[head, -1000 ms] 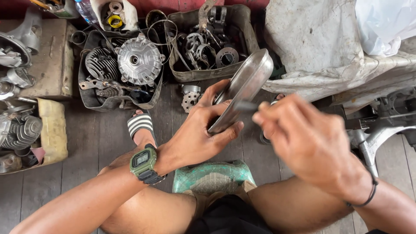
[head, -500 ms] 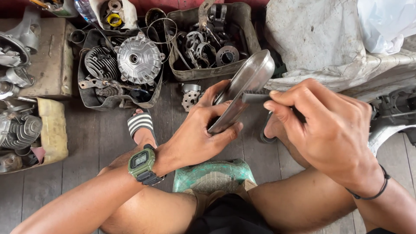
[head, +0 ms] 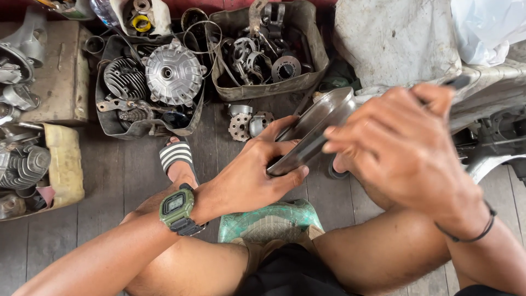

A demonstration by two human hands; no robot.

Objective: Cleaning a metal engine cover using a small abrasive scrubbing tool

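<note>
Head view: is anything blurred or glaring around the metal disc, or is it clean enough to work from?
Head view: even, soft daylight with no hard shadows; the right hand is close and slightly soft; the metal disc shows a mild sheen, no blown glare; the left hand and parts trays are sharp.

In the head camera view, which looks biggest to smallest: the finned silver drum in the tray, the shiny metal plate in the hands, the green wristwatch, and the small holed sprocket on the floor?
1. Shiny metal plate, though nearness to the camera and the right hand covering it make this unsure against the drum.
2. Finned silver drum.
3. Green wristwatch.
4. Holed sprocket.
</note>
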